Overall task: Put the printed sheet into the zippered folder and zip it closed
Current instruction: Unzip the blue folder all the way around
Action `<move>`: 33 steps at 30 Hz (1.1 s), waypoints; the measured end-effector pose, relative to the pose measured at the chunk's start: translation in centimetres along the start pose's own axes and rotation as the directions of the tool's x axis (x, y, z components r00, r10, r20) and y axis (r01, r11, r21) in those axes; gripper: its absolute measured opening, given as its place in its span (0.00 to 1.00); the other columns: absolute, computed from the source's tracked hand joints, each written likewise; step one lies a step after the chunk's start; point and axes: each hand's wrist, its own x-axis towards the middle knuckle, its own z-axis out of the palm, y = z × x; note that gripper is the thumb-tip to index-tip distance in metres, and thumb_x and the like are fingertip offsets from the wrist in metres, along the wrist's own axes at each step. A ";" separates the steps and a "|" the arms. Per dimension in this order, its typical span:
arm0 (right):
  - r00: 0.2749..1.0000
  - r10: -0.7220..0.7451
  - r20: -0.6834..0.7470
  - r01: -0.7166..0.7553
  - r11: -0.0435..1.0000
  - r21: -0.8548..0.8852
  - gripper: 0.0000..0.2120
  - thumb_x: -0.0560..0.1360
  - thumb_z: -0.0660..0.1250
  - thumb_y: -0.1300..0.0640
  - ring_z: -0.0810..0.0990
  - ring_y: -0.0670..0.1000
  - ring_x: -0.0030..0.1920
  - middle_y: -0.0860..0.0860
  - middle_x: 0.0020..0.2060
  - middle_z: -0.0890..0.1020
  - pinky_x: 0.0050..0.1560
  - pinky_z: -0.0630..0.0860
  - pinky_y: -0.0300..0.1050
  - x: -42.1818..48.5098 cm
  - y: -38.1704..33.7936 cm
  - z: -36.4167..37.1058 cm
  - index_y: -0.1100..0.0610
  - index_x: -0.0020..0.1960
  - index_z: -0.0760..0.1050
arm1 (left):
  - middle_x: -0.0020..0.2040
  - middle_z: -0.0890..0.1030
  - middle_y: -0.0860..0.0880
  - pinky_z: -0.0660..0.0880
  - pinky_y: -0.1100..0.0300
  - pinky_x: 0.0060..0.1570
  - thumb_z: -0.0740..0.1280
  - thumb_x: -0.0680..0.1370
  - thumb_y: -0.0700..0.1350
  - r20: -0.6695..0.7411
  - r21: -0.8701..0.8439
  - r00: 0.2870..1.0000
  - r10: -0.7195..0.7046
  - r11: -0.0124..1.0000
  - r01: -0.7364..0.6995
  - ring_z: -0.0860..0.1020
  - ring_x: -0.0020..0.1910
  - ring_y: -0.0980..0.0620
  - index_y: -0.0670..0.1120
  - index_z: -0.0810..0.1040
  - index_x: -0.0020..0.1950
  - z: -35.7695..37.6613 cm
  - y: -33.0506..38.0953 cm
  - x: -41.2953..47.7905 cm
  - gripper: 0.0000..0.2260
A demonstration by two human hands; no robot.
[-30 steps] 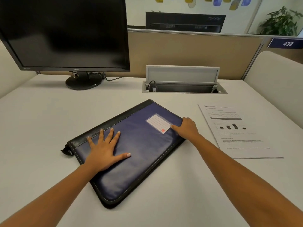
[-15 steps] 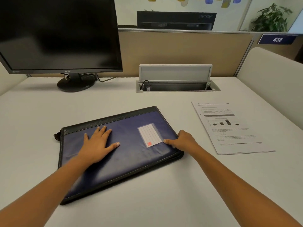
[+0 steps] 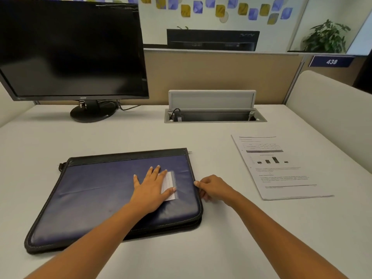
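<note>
White desk (image 3: 141,137) fills your view, fenced by tan cubicle panels, with a dark monitor (image 3: 70,49) standing at the back left and an open cable hatch (image 3: 213,115) at the back centre. A plant (image 3: 326,37) shows beyond the partition at the far right.

Your folder (image 3: 96,198) lies flat and closed on the desk in front of you, blue cover up, its black spine strip along the far edge. A clear label pocket (image 3: 171,184) with a lined card sits on the cover near the right edge.

Your left hand (image 3: 151,190) rests palm down on the cover, fingers spread flat, partly over the label pocket; it presses rather than grips anything. Your right hand (image 3: 213,188) is curled at the folder's right edge, thumb and fingertips pinched together against the zipper seam. Whether they hold a zipper pull, you cannot tell; the pull itself is too small to make out.

Your sheet (image 3: 281,168) lies flat on the desk to the right of the folder, apart from it, printed side up with a small bar chart visible.
</note>
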 end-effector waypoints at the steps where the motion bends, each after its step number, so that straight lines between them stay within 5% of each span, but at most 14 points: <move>1: 1.000 -0.018 -0.024 0.018 1.000 -0.001 0.16 0.77 0.61 0.51 0.74 0.47 0.28 0.51 0.30 0.77 0.30 0.72 0.35 0.4 -0.1 -0.2 0.57 0.33 0.72 | 0.78 0.45 0.51 0.40 0.38 0.71 0.50 0.77 0.64 -0.011 -0.010 1.000 -0.002 1.000 0.002 0.43 0.76 0.51 0.52 0.48 0.76 0.0 0.0 0.3 0.32; 6: 0.976 -0.097 -0.197 0.086 0.994 -0.063 0.09 0.76 0.64 0.56 0.76 0.52 0.40 0.56 0.40 0.79 0.47 0.77 0.47 3.7 -0.8 -0.5 0.62 0.47 0.76 | 0.78 0.45 0.50 0.41 0.39 0.71 0.50 0.77 0.64 -0.037 -0.024 0.998 -0.052 0.998 0.051 0.43 0.76 0.51 0.53 0.46 0.76 -0.3 0.3 2.8 0.31; 9: 0.954 -0.129 -0.272 0.095 0.986 -0.134 0.10 0.75 0.64 0.59 0.76 0.53 0.48 0.57 0.48 0.78 0.53 0.73 0.46 5.8 -1.4 -0.8 0.62 0.55 0.75 | 0.78 0.45 0.50 0.41 0.36 0.70 0.49 0.77 0.65 -0.061 -0.047 0.996 -0.059 0.997 0.056 0.43 0.76 0.50 0.55 0.44 0.76 -0.1 0.6 4.2 0.31; 13: 0.942 -0.162 -0.294 0.098 0.970 -0.220 0.16 0.75 0.64 0.60 0.74 0.57 0.59 0.59 0.60 0.73 0.59 0.69 0.46 8.2 -1.8 -0.9 0.59 0.62 0.72 | 0.78 0.45 0.50 0.39 0.34 0.68 0.47 0.76 0.67 -0.084 -0.045 0.994 -0.076 0.996 0.073 0.41 0.76 0.50 0.56 0.45 0.75 0.5 0.9 5.5 0.31; 19: 0.925 -0.257 -0.280 0.182 0.946 -0.267 0.18 0.76 0.62 0.62 0.70 0.58 0.63 0.59 0.64 0.72 0.64 0.65 0.47 10.9 -2.4 -0.8 0.60 0.66 0.69 | 0.78 0.43 0.51 0.39 0.33 0.67 0.45 0.75 0.68 -0.100 0.029 0.991 -0.092 0.995 0.096 0.40 0.76 0.50 0.58 0.43 0.75 1.3 1.0 6.0 0.31; 33: 0.823 -0.378 -0.423 0.288 0.921 -0.263 0.10 0.76 0.60 0.65 0.75 0.55 0.44 0.60 0.42 0.79 0.36 0.59 0.35 11.9 -1.7 0.6 0.64 0.45 0.80 | 0.78 0.43 0.51 0.39 0.33 0.67 0.43 0.75 0.68 -0.118 0.058 0.988 -0.100 0.993 0.107 0.40 0.76 0.49 0.56 0.42 0.75 1.7 1.1 6.0 0.32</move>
